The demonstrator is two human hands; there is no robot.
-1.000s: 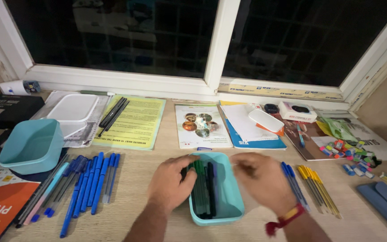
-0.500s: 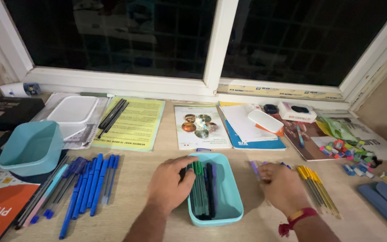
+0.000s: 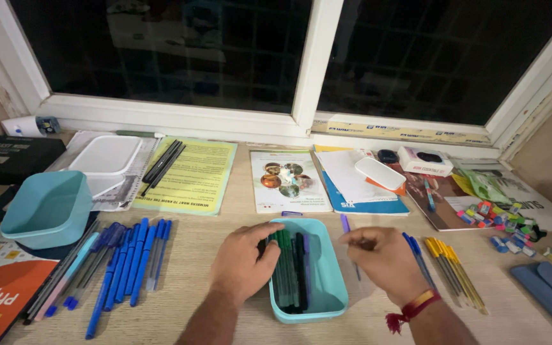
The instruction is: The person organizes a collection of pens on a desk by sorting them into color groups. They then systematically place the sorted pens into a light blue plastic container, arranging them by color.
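- The left hand [image 3: 243, 263] lies palm down on the bench [image 3: 199, 281], its fingers curled loosely over the left rim of a teal tray [image 3: 324, 291]; it steadies the tray rather than clasping anything.
- The teal tray stands near the front middle of the bench, between the two hands, and holds a row of dark pens [image 3: 291, 265], green and black, lying lengthwise.
- The right hand [image 3: 384, 259] rests just right of the tray, its fingers drawn together in a pinch on a purple pen [image 3: 347, 229], whose far end pokes out beyond the fingertips.
- A red thread bracelet [image 3: 413, 308] circles the right wrist.
- To the right of that hand lie a few blue pens [image 3: 418, 259] and, beside them, a fan of yellow pens [image 3: 455, 271].
- On the left side of the bench a larger spread of blue pens [image 3: 126, 262] lies in a loose row, with a second teal tub [image 3: 47, 207] just beyond them.
- Farther back sit a white lidded box [image 3: 105, 156], a yellow printed sheet [image 3: 199, 174] with black pens [image 3: 163, 161] on it, and a leaflet [image 3: 285, 182].
- At the far right a heap of small coloured erasers [image 3: 503, 220] rests on a paper.
- A dark window [image 3: 237, 51] runs along the far edge.
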